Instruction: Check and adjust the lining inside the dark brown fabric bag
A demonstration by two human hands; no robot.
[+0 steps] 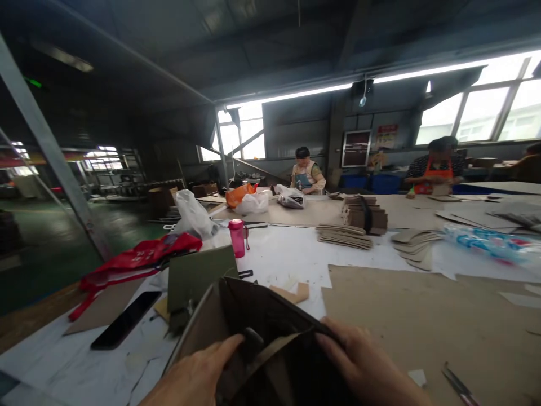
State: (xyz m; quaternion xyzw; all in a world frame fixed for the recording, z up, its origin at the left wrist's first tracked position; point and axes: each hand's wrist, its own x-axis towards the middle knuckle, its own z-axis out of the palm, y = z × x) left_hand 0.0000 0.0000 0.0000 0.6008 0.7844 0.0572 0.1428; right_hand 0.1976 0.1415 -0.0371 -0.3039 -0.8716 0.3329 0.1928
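Observation:
In front of me is a dark, open-topped bag (264,304) with a stiff grey-brown wall on its left, its mouth facing up toward me. My left hand (194,369) is closed on the left side, the thumb reaching inside. A small dark rounded piece (253,338) shows beside that thumb; I cannot tell what it is. On the right, my right hand (359,358) pinches the bag's rim between thumb and fingers. A lighter strip (274,349) crosses the inside. The bag's bottom is lost in shadow.
A dark green board (203,276), pink bottle (237,239), phone (127,321) and red bag (143,256) lie left and ahead. Brown sheeting (406,316) covers the right, with metal-tipped snips (459,386). Stacked card pieces (344,237) stand farther back. Two people (307,175) sit beyond.

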